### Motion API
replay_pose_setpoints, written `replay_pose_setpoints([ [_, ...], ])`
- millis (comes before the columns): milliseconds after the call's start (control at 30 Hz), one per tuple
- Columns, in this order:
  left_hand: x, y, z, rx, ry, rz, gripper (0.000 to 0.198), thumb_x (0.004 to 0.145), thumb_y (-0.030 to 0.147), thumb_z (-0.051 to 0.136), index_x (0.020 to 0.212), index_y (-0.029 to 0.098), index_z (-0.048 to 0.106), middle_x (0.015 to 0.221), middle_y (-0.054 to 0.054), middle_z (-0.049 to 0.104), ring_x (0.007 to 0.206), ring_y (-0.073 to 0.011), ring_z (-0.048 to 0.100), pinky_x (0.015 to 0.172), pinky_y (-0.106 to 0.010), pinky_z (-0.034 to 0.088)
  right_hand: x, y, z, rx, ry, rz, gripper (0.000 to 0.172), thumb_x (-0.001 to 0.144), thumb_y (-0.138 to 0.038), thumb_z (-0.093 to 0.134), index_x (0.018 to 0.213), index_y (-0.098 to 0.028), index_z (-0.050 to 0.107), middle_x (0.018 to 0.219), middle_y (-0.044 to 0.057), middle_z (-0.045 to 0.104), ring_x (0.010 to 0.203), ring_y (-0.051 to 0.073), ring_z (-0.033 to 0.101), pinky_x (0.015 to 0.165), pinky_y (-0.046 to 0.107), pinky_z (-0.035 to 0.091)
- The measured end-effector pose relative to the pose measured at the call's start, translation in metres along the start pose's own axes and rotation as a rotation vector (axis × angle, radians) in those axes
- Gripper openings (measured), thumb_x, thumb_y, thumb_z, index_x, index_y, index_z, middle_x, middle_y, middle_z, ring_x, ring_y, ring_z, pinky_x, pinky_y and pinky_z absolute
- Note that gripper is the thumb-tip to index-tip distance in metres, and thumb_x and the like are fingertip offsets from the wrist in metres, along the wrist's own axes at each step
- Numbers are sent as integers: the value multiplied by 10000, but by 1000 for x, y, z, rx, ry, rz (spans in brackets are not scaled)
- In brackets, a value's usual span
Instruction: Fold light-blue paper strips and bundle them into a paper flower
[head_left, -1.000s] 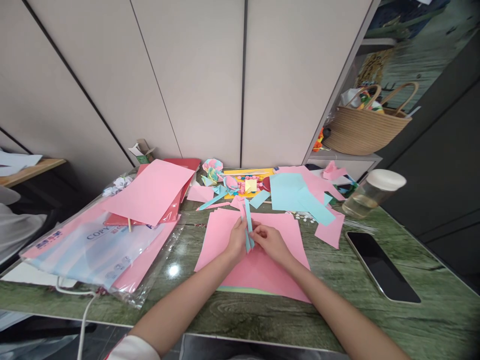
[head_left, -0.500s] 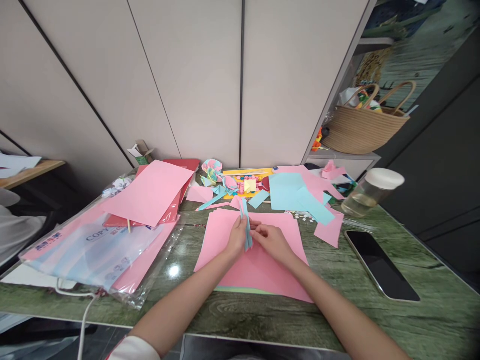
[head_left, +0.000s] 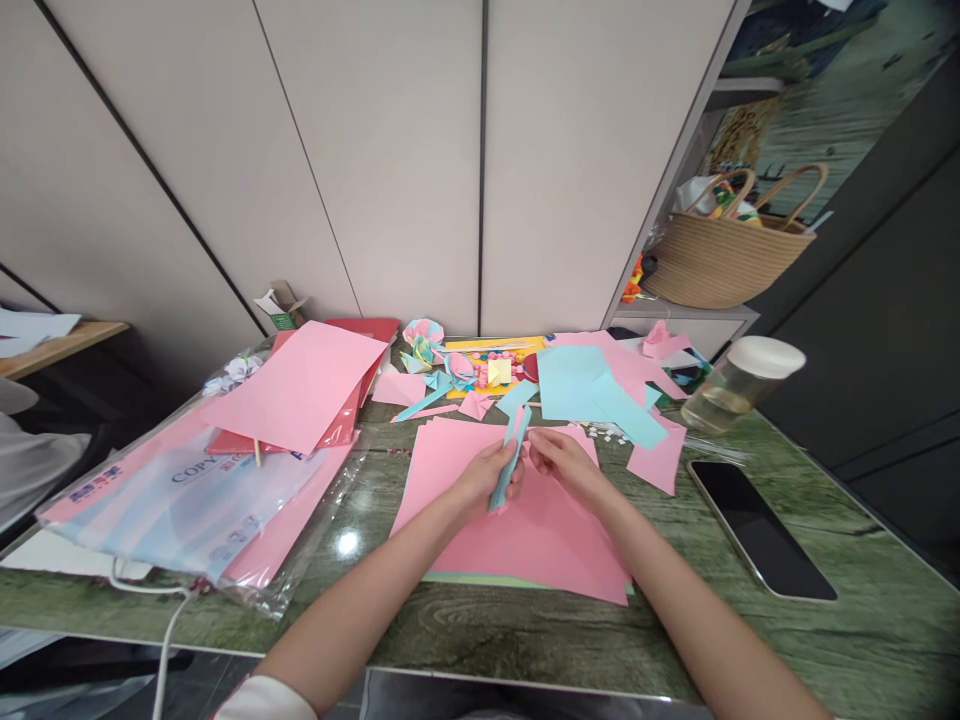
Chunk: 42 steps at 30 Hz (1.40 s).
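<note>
The blue paper strip was long, narrow and folded lengthwise, slanting from lower left to upper right just above the big pink sheet on the green table. The left hand was curled around its lower half, gripping it, while the right hand pinched its upper part between thumb and fingertips. Half a second earlier the strip had stood nearly upright. By now it had tipped to the right, and the right hand had shifted up and away from the body.
</note>
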<state>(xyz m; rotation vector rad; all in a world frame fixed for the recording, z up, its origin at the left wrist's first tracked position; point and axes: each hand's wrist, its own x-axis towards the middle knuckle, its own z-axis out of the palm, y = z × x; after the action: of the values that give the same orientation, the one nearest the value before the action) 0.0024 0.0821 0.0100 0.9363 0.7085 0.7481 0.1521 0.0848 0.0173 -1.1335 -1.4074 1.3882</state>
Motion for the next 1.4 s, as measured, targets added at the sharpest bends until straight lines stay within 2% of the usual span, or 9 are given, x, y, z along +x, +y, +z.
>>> replay_pose_setpoints([
  [233, -1, -3, 2, 51, 2, -6, 298, 783, 461, 446, 796, 163, 448, 502, 62, 399, 337, -40, 350, 364, -177, 232, 1, 6, -2, -40, 35, -13, 323, 685, -471, 580, 631, -161, 507, 598, -19, 517, 496, 72, 401, 495, 228, 312],
  [433, 2, -6, 0, -23, 54, -51, 289, 809, 432, 389, 794, 158, 479, 486, 42, 434, 321, -55, 354, 342, -185, 230, 6, 16, -3, 23, 40, 21, 340, 650, -487, 608, 621, -164, 504, 598, -25, 527, 489, 69, 398, 501, 226, 313],
  [567, 3, -5, 0, -36, 105, -105, 209, 797, 344, 414, 799, 155, 502, 523, 12, 501, 348, -70, 419, 334, -182, 254, 9, 23, -4, 31, 46, 19, 344, 641, -489, 614, 612, -165, 499, 580, -36, 506, 492, 70, 403, 507, 224, 316],
  [667, 4, -6, 0, -25, 104, -85, 158, 784, 297, 428, 781, 156, 501, 526, 10, 510, 356, -64, 427, 342, -174, 271, 11, 26, -4, 38, 39, 31, 340, 638, -480, 618, 609, -164, 496, 571, -39, 496, 490, 69, 403, 508, 222, 317],
  [833, 5, -9, -4, 66, 101, -73, 190, 750, 340, 468, 795, 160, 505, 484, 42, 456, 302, -44, 341, 309, -165, 197, 10, 25, -5, 52, 9, 57, 352, 636, -467, 624, 765, -142, 581, 630, -18, 527, 531, 77, 423, 526, 225, 327],
  [967, 6, -10, -8, 90, 32, -120, 194, 735, 346, 482, 798, 163, 503, 457, 60, 419, 288, -39, 301, 315, -171, 205, 9, 24, -8, 119, -50, 101, 386, 627, -423, 649, 870, -125, 614, 623, -17, 523, 521, 67, 406, 514, 221, 302],
  [1200, 3, -11, -5, 202, 71, -75, 318, 782, 455, 391, 755, 161, 512, 450, 53, 408, 299, -48, 302, 306, -175, 186, 8, 21, -6, 151, -62, 100, 303, 631, -396, 640, 782, -135, 606, 579, -26, 499, 506, 70, 398, 499, 224, 294],
  [1400, 1, -5, -2, 279, 24, -67, 290, 781, 423, 401, 805, 162, 525, 487, 45, 436, 316, -51, 324, 300, -173, 190, 8, 21, -7, 149, -56, 93, 265, 646, -395, 613, 692, -140, 562, 544, -28, 482, 487, 73, 392, 488, 228, 299],
])
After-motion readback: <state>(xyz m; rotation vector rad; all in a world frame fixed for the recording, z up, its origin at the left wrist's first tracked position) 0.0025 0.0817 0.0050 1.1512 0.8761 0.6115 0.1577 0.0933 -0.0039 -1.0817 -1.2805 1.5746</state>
